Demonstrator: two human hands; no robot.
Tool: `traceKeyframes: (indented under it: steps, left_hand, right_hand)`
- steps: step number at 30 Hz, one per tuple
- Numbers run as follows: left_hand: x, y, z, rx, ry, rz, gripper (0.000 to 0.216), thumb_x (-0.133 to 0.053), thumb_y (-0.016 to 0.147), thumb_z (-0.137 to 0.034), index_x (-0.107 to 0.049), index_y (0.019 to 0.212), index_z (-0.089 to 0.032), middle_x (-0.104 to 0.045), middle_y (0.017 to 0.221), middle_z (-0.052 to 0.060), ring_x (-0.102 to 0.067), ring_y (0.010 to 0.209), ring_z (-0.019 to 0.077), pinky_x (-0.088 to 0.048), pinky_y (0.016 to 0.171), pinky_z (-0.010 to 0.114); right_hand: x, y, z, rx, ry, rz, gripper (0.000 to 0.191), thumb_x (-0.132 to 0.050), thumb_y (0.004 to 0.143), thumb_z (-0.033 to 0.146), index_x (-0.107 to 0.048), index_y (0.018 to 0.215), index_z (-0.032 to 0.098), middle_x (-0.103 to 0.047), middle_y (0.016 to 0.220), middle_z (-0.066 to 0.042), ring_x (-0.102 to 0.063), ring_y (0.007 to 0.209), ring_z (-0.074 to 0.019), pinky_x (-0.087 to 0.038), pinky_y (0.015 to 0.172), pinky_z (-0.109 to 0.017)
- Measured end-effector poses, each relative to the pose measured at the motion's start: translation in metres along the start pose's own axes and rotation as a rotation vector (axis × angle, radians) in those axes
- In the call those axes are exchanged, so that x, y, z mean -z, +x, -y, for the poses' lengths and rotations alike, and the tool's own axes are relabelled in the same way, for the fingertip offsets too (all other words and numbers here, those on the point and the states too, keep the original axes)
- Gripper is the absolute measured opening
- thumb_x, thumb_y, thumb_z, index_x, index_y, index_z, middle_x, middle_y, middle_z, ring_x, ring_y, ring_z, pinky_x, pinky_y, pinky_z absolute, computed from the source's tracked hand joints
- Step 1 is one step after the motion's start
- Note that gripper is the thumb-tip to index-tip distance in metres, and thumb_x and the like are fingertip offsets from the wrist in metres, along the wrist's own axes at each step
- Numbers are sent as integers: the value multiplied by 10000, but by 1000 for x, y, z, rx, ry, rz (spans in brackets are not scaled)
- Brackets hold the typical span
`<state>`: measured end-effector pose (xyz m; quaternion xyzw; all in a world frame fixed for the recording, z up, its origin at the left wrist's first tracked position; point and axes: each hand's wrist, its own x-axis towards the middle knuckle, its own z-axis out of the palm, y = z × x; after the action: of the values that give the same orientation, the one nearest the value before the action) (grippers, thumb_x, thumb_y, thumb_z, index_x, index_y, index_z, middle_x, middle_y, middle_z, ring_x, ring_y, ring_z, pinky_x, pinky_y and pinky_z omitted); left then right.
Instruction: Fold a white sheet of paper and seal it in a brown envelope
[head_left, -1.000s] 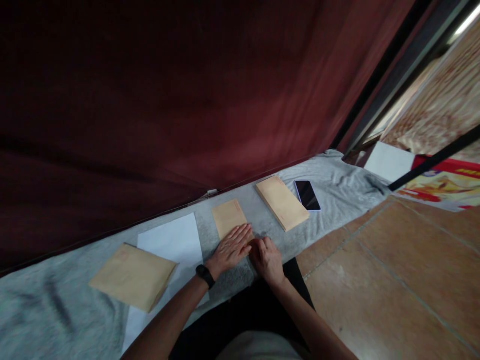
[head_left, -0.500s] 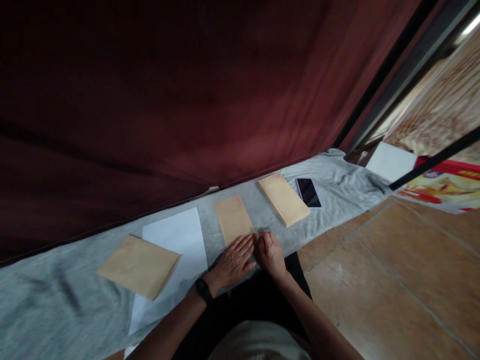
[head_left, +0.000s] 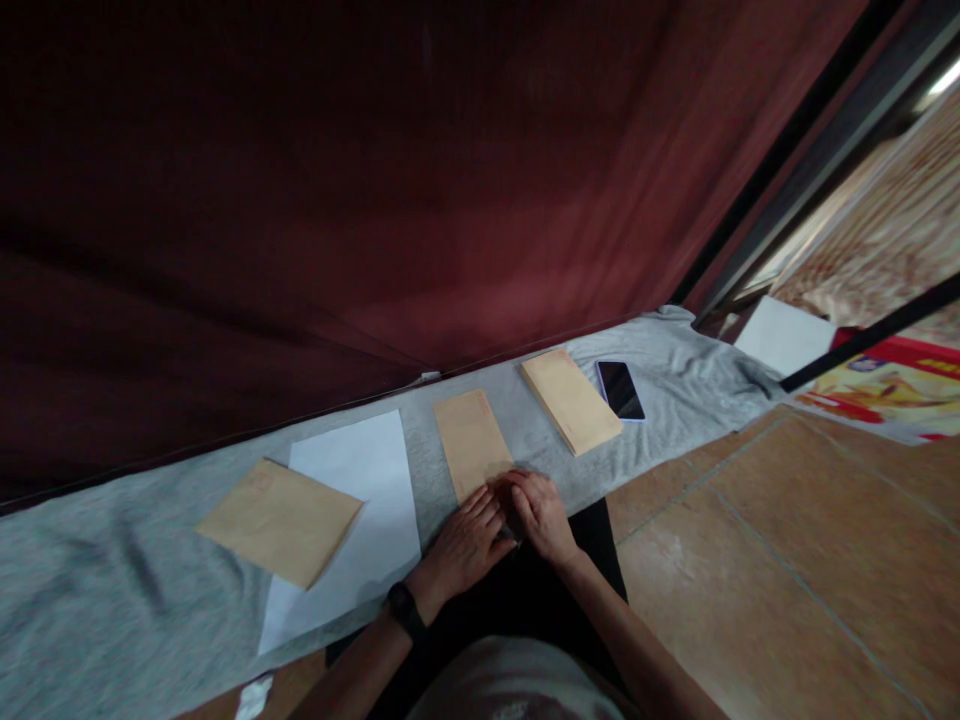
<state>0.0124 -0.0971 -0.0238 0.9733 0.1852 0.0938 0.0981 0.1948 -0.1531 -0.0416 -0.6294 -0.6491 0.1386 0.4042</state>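
A brown paper envelope (head_left: 472, 440) lies on the grey cloth in front of me, its near end covered by my hands. My left hand (head_left: 465, 540) rests on that near end with its fingers stretched out flat, a dark band round the wrist. At the near right corner, my right hand (head_left: 540, 510) has its fingers bent and together on the envelope's edge, close to the left fingertips. What lies under the right fingers is partly hidden.
To the right are a stack of brown envelopes (head_left: 571, 402) and a phone (head_left: 621, 390). On the left, more brown envelopes (head_left: 281, 522) overlap a white paper sheet (head_left: 367, 480). A dark red curtain (head_left: 375, 200) hangs behind the narrow grey cloth-covered surface (head_left: 97, 590).
My right hand has shifted from a fist beside the corner to bent fingers over the envelope's near edge. My left hand has slid slightly nearer to me. The view has tilted a little.
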Motion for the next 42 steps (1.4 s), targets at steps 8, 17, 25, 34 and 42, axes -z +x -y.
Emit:
traceKeyframes:
  steps: [8,17,25,34,42]
  left_hand:
    - [-2,-15,-7,44,49,-18,542,-527,982,-422,-450,1446,-154,-470,1534,134,-418,1434,250,-401,1156,457]
    - [-19,-25,-17,220,172,-129,565,-459,1011,-375,-363,1522,-156,-452,1550,116,-420,1430,256,-408,1151,440]
    - [-20,-24,-16,217,178,-126,551,-431,1022,-392,-377,1516,-154,-456,1545,122,-446,1414,248,-433,1122,416]
    - [-22,-23,-20,259,203,-136,594,-416,1023,-426,-342,1534,-135,-413,1571,130,-422,1430,262,-425,1118,410]
    - [-24,-23,-19,257,189,-131,588,-446,1015,-427,-369,1520,-136,-457,1545,119,-436,1419,257,-418,1126,412]
  right_hand:
    - [17,-8,4,159,-182,326,476,-353,1067,351,-401,1522,220,-496,1517,-80,-440,1417,-223,-314,1202,-491]
    - [23,47,-26,260,-226,531,529,-329,1067,441,-337,1555,238,-387,1587,-53,-344,1475,-204,-251,1241,-454]
    - [-7,104,-57,307,-324,457,539,-337,1063,412,-266,1578,271,-348,1604,-29,-317,1487,-194,-235,1245,-448]
    - [-28,142,-63,241,-369,370,518,-388,1043,361,-335,1554,291,-382,1582,-37,-357,1469,-241,-253,1225,-520]
    - [-13,114,-61,276,-366,406,523,-297,1067,412,-334,1557,233,-373,1593,-64,-332,1481,-228,-218,1239,-500]
